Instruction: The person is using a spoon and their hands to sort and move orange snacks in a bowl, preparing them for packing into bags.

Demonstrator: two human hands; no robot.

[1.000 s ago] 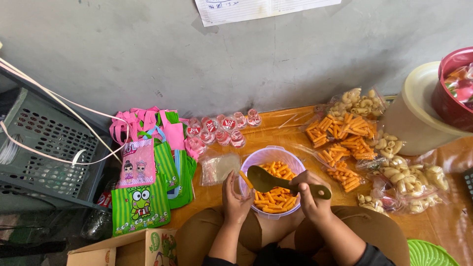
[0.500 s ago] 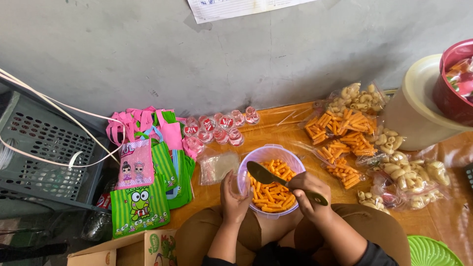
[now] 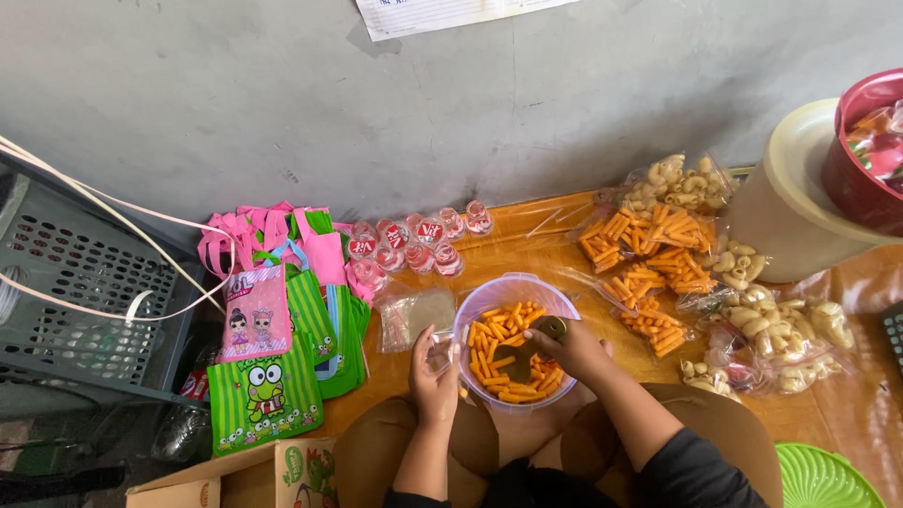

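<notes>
Scoop now dipped lower into orange snack sticks, gripped by right hand; left hand curled on bowl rim, steadying it.

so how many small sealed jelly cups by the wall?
7 visible: five in a back row, two in front. More may hide behind the pink bags.

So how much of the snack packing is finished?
Done: filled bags of orange sticks and pale curls lie on the table to the right. In hand: the right hand dips a scoop into the bowl, while the left hand holds a clear bag beside it. Left: the bowl is well stocked with sticks, and empty bags wait nearby.
</notes>
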